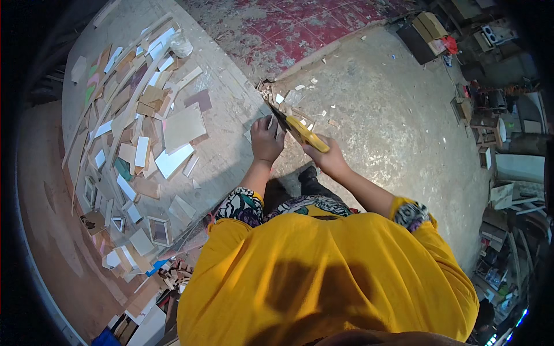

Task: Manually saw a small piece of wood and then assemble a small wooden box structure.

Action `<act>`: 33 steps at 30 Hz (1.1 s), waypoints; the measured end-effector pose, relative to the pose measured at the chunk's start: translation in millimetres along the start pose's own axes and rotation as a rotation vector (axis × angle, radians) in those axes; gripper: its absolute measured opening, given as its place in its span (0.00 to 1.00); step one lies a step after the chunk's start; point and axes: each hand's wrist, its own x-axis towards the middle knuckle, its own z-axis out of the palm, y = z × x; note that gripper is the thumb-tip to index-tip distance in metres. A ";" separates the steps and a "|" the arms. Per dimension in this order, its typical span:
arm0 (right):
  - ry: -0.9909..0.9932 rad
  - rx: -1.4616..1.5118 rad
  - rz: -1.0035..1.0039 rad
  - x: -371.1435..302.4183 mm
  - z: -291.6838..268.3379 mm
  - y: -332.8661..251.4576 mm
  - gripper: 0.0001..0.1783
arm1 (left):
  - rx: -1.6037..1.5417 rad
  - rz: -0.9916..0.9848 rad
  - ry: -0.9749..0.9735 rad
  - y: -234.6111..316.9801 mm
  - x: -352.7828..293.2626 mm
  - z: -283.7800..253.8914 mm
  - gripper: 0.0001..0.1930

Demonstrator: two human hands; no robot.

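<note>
My right hand [324,157] grips the yellow handle of a handsaw [309,137]. Its dark blade [278,116] slants up and left to the corner of the worktable [228,135]. Close beside the blade, my left hand [267,143] is closed at the table's edge, pressing on a small pale strip [273,124]. Most of that strip is hidden by the fingers, and I cannot tell whether the blade touches it.
Many wood and white board offcuts [183,128] lie heaped on the table's left part. Small scraps [280,98] litter the concrete floor [392,132] beyond the corner. A cardboard box [430,26] stands far right, and clutter lines the right wall. Red tiles [294,29] lie ahead.
</note>
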 end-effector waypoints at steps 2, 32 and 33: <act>0.023 0.029 -0.024 16.8 6.9 1.4 0.14 | -0.011 -0.001 -0.013 -4.4 1.7 2.9 0.23; 0.143 0.107 -0.363 12.6 37.7 64.4 0.09 | 0.005 0.030 -0.026 1.6 4.5 -2.2 0.25; 0.126 0.111 -0.329 10.7 36.9 69.6 0.10 | 0.019 0.026 -0.028 1.8 6.1 -1.8 0.25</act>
